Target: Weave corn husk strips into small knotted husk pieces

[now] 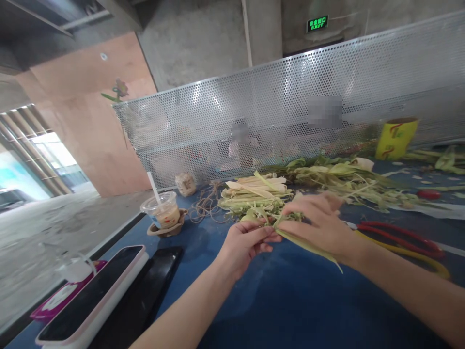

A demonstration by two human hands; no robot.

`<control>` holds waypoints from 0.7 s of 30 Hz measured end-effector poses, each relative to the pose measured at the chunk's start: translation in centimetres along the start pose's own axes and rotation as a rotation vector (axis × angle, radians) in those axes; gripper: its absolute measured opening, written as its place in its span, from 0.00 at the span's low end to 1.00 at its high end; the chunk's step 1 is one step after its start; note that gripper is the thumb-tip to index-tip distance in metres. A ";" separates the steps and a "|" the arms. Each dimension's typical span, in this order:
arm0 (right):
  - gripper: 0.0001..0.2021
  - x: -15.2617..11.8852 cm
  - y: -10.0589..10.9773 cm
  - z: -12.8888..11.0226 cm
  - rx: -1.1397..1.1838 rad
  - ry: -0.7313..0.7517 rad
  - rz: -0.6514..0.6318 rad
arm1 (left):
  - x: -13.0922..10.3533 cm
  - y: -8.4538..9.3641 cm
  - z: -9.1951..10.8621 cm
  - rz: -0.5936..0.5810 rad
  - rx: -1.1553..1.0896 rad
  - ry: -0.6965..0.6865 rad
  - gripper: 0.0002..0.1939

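Note:
Above the blue table (269, 300), my left hand (249, 237) pinches a pale green corn husk strip (310, 247) between thumb and fingers. My right hand (316, 220) meets it from the other side, its fingers curled around the same husk near the left fingertips. From there the husk's long, narrow tail hangs below my right hand, pointing down to the right. The exact grip of my right fingertips is partly hidden. Just behind both hands lies a stack of cut husks (254, 194), cream and green.
Brown twine (205, 203) lies left of the stack, near an iced drink cup (165, 213). Phones (94, 295) occupy the front left. Red-and-yellow-handled scissors (403, 237) lie right. Loose husks (334, 177) and a yellow cylinder (395, 140) stand before a perforated metal screen (218, 116).

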State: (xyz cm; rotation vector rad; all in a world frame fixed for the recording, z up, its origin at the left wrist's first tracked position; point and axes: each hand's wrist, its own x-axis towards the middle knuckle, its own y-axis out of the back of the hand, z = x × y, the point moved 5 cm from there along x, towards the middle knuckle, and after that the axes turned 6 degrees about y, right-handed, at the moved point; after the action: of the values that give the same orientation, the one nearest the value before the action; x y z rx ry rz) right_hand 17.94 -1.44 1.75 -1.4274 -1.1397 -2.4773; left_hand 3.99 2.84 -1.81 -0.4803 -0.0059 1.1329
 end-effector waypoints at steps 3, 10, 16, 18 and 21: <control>0.06 0.1 0.0 0.1 0.164 0.054 -0.046 | -0.1 -0.2 -0.1 -0.026 0.037 -0.001 0.08; 0.05 1.0 -0.3 0.0 0.532 -0.134 -0.063 | -0.4 -0.5 0.1 -0.060 0.157 -0.071 0.10; 0.04 0.8 -1.4 0.5 0.562 -0.466 -0.099 | -0.6 -0.8 0.2 -0.047 0.374 -0.165 0.09; 0.05 0.9 -1.5 0.5 0.571 -0.439 -0.103 | -0.6 -0.8 0.1 -0.056 0.417 -0.164 0.08; 0.06 0.3 -2.0 1.2 0.625 -0.582 -0.114 | -0.6 -0.7 -0.2 -0.056 0.459 -0.160 0.06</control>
State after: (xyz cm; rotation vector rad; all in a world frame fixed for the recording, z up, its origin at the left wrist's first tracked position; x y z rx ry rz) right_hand 17.85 0.91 1.20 -1.9162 -1.9063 -1.5195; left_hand 4.42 2.06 -1.57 0.0190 0.0991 1.0740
